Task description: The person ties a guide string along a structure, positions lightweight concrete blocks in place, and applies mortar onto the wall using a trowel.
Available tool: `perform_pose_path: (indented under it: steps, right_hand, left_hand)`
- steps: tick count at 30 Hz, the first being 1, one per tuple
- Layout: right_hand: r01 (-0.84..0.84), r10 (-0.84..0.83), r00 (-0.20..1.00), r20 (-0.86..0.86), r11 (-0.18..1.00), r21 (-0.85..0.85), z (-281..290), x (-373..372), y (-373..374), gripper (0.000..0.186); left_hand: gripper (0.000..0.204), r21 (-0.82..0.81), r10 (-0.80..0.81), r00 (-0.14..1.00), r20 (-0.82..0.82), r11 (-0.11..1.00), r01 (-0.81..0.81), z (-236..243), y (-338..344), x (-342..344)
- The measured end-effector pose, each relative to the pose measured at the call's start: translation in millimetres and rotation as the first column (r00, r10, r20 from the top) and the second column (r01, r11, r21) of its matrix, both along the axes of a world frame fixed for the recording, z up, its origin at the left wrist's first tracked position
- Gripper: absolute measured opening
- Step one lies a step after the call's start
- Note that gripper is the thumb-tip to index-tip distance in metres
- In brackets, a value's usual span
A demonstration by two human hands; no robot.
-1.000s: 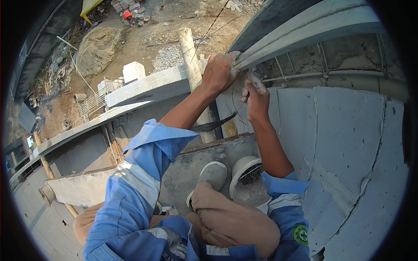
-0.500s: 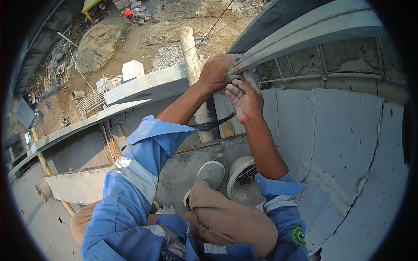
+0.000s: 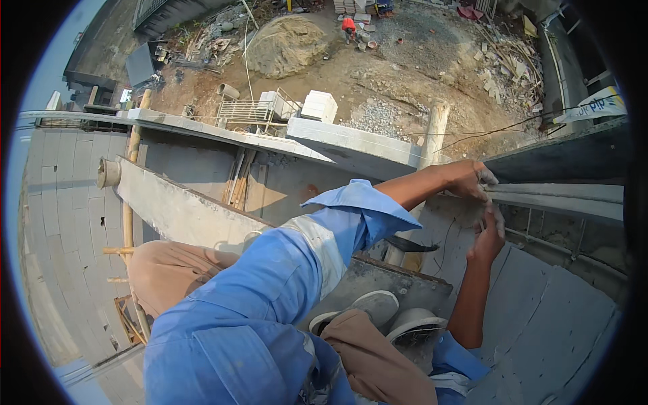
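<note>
My left hand, its fingertips grey with dust or mortar, is closed at the end of a long grey concrete moulding. Just below it, my right hand reaches up with partly curled, grey-coated fingers at the underside of that end; what they hold, if anything, is hidden. Beneath my wrists a weathered wooden post rises beside a dark strap and thin wire. A bucket with a pale rim stands next to my shoe, on a dirty grey board.
A grey block wall with metal bars above it is on my right. A sloping board and bamboo pole are on the left. Beyond a concrete ledge lie a sand pile, white blocks, rubble and a person in red below.
The view has swung left, so the yard fills more of the top. My right hand rose to my left hand and now sits just under it; my left hand stays at the moulding's end.
</note>
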State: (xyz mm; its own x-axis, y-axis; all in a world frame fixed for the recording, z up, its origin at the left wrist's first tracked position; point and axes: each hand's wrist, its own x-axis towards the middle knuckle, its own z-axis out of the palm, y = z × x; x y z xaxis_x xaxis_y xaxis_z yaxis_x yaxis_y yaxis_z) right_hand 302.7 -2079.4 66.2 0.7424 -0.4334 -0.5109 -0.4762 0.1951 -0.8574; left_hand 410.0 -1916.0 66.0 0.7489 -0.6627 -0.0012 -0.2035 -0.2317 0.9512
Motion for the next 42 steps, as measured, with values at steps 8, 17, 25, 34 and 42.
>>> perform_pose_path:
  steps: [8,17,25,34,42]
  right_hand:
    - [-0.042,0.055,0.986,0.159,0.996,-0.081,-14,7,-15,0.029]
    - [-0.101,0.122,0.972,0.201,0.988,-0.113,-16,14,-17,0.016]
    - [-0.066,0.075,0.932,0.354,0.997,-0.038,-18,28,-39,0.015]
    - [-0.256,0.262,0.956,0.130,0.965,-0.060,-5,42,-51,0.020]
    - [-0.221,0.218,0.975,0.037,0.967,0.130,-14,81,-52,0.031]
  left_hand:
    - [0.046,-0.025,-0.047,0.986,-0.160,0.999,0.044,-3,-6,17]
    - [0.048,-0.007,-0.029,0.982,-0.186,1.000,0.028,-14,-5,38]
    - [0.044,0.039,-0.005,0.980,-0.199,0.999,0.013,-19,-17,42]
    - [0.036,0.034,0.086,0.996,-0.026,0.996,-0.085,-26,-27,37]
    - [0.030,0.141,0.115,0.960,0.254,0.978,-0.155,-32,-31,39]
